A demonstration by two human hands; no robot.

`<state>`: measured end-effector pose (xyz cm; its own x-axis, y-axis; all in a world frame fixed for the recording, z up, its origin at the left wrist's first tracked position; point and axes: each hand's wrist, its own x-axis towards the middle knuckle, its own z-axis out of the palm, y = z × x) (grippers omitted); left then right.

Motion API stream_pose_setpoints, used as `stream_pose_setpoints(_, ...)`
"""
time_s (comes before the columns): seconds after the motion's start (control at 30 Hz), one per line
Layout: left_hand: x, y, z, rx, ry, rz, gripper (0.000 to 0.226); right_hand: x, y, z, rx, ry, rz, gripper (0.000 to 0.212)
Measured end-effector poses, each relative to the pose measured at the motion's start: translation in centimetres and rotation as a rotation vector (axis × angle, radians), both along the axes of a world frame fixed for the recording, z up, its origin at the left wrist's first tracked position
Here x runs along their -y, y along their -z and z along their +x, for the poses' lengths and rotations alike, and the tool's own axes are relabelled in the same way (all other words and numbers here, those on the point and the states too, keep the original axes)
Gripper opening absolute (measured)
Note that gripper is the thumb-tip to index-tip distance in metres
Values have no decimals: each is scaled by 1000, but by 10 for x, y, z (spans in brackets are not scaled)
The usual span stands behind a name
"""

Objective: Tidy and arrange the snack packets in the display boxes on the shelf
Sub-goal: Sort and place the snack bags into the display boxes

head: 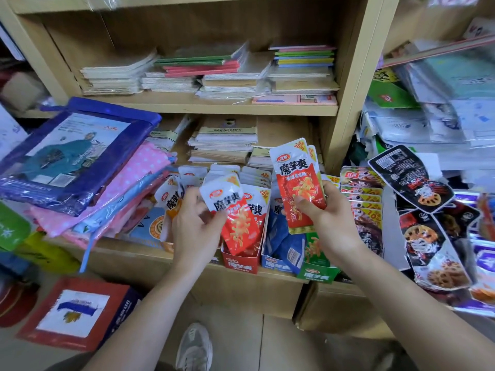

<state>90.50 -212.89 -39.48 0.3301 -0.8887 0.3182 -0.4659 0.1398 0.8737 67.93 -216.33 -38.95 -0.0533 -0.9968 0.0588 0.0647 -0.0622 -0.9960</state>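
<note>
My right hand (325,218) grips a small stack of red-and-white snack packets (296,183), held upright above the boxes. My left hand (195,223) pinches one red-and-white packet (235,218), tilted over the red display box (241,262). To the right of that box stand a blue display box (276,265) with blue packets and a green display box (318,273). More white-topped packets (227,174) stand in rows behind the hands. An orange packet (171,202) sits to the left of my left hand.
Dark lotus-root snack packets (417,180) lie piled at the right. Brown packets in a box (363,199) sit beside the green box. Stacked notebooks (233,76) fill the upper shelf. Plastic-wrapped raincoats (75,153) lie at the left. A red carton (77,314) stands on the floor.
</note>
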Motion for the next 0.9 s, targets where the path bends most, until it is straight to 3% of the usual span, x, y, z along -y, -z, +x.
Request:
stream_pose_setpoints(0.1,-2,-13,1,-252,9,-115,29,0,0,-1,1,-11,-8,19)
stream_pose_setpoints(0.2,-4,-18,0,-274,-5,-170,24,-1,0,0,10,-15,-7,18)
stream_pose_setpoints(0.27,-2,-14,0,-191,17,-202,20,-1,0,-1,5,-8,-7,18)
stream_pose_setpoints(0.4,1,-3,1,200,48,-252,12,0,1,-1,-1,-2,2,19)
stream_pose_setpoints(0.5,2,1,1,321,75,-257,7,0,2,-1,-14,-7,2,20)
stream_pose_setpoints(0.73,-2,2,-7,306,95,-159,37,0,1,1,-21,-18,6,19)
stream_pose_setpoints(0.9,1,6,-17,349,173,-163,30,-1,1,0,-14,-15,10,19)
